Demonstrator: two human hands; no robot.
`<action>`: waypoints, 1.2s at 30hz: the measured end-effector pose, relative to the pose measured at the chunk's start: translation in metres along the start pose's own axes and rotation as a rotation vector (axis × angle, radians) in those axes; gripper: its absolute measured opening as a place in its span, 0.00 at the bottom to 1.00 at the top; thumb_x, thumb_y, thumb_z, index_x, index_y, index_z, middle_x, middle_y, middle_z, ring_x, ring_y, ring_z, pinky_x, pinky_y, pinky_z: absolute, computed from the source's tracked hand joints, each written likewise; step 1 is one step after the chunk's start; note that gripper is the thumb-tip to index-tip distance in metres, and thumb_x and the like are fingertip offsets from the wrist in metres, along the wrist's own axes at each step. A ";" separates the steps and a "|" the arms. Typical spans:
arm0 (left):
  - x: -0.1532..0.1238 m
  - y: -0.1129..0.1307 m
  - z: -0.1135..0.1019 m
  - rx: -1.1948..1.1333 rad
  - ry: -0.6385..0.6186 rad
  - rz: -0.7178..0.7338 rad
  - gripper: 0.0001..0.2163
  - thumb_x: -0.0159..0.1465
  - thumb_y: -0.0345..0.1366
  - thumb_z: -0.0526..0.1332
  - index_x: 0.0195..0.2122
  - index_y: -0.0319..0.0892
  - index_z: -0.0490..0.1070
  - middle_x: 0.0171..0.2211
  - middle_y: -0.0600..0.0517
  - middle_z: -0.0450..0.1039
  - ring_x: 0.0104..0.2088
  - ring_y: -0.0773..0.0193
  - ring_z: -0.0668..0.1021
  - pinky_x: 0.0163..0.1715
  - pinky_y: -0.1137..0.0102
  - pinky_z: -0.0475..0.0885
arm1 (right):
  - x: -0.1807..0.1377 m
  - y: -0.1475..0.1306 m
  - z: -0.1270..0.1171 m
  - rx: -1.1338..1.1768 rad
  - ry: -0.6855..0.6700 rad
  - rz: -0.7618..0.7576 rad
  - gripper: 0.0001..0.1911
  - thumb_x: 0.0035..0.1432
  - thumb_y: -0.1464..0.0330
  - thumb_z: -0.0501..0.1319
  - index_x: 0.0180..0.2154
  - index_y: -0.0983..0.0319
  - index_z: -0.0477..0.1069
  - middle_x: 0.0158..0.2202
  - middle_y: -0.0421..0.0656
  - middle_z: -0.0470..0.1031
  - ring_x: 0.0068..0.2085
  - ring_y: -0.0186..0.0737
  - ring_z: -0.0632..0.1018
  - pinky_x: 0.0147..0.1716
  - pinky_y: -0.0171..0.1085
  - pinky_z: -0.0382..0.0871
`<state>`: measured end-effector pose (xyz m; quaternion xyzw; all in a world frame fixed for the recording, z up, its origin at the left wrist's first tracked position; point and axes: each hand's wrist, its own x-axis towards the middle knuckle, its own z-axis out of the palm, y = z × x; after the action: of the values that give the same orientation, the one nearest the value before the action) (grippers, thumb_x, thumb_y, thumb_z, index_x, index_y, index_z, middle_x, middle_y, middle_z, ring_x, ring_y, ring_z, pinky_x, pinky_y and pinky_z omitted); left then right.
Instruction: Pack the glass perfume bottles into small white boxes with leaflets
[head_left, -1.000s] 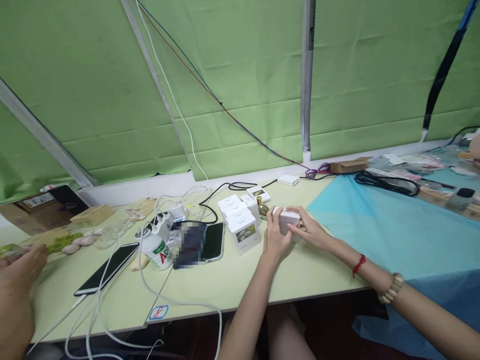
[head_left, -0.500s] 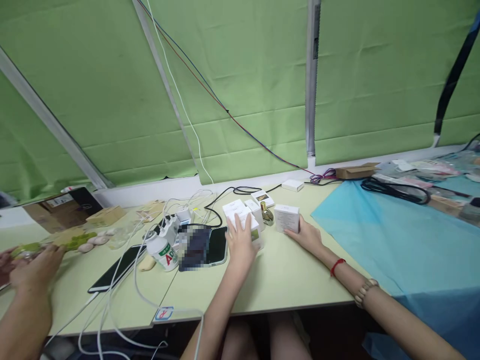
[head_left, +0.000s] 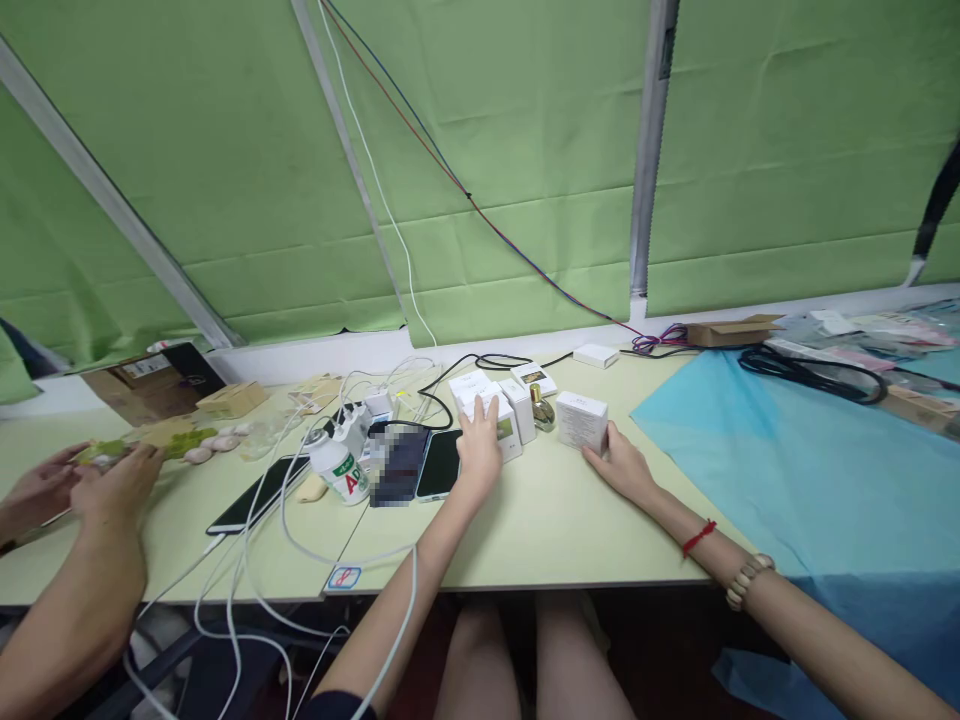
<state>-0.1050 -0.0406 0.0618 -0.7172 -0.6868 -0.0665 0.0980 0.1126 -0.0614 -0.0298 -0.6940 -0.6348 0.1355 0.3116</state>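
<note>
My left hand [head_left: 478, 450] lies on a group of small white boxes [head_left: 489, 403] at the middle of the pale green table [head_left: 555, 520], with its fingers stretched over a box that has a picture on its side. My right hand [head_left: 619, 464] rests on the table and touches the near side of a single white box [head_left: 580, 419]. A small gold bottle [head_left: 543, 410] stands between that box and the group.
Left of the boxes lie two phones [head_left: 437, 464], a white bottle with green print [head_left: 341, 472] and tangled white cables [head_left: 255, 560]. Another person's hands [head_left: 90, 482] work at the far left. A blue cloth [head_left: 795, 460] covers the table's right part, with black cable and packets on it.
My hands let go of the white box they held together; it now stands on the table. My left hand moved left onto the box group. The view shifted rightward.
</note>
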 end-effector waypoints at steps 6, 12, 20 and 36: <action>0.041 -0.002 0.013 -0.022 0.058 -0.036 0.33 0.58 0.21 0.52 0.64 0.48 0.49 0.61 0.49 0.44 0.57 0.45 0.54 0.42 0.58 0.70 | -0.001 0.003 0.004 0.066 0.002 -0.048 0.18 0.55 0.59 0.50 0.42 0.65 0.54 0.39 0.47 0.66 0.39 0.41 0.68 0.35 0.36 0.59; 0.082 -0.017 0.028 0.024 0.075 -0.043 0.30 0.61 0.22 0.49 0.64 0.48 0.48 0.62 0.49 0.42 0.59 0.47 0.52 0.44 0.61 0.68 | 0.003 0.003 0.008 0.103 0.013 -0.049 0.19 0.55 0.59 0.51 0.43 0.65 0.55 0.40 0.48 0.66 0.40 0.41 0.68 0.38 0.37 0.61; 0.071 -0.008 0.036 -0.169 0.342 -0.008 0.26 0.63 0.27 0.52 0.63 0.42 0.50 0.62 0.45 0.41 0.61 0.50 0.49 0.59 0.57 0.46 | -0.003 -0.008 0.002 0.014 0.058 -0.091 0.29 0.51 0.56 0.53 0.53 0.64 0.55 0.39 0.45 0.70 0.36 0.43 0.72 0.33 0.38 0.61; -0.059 -0.015 0.056 -1.026 -0.056 -0.066 0.27 0.54 0.53 0.56 0.43 0.33 0.61 0.37 0.43 0.68 0.35 0.58 0.72 0.33 0.68 0.66 | -0.040 -0.059 0.016 0.178 -0.333 -0.548 0.42 0.47 0.64 0.56 0.63 0.56 0.42 0.35 0.36 0.71 0.27 0.33 0.69 0.33 0.34 0.62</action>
<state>-0.1246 -0.0844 -0.0059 -0.6524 -0.5904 -0.3786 -0.2871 0.0502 -0.0954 -0.0148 -0.4359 -0.8256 0.2131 0.2880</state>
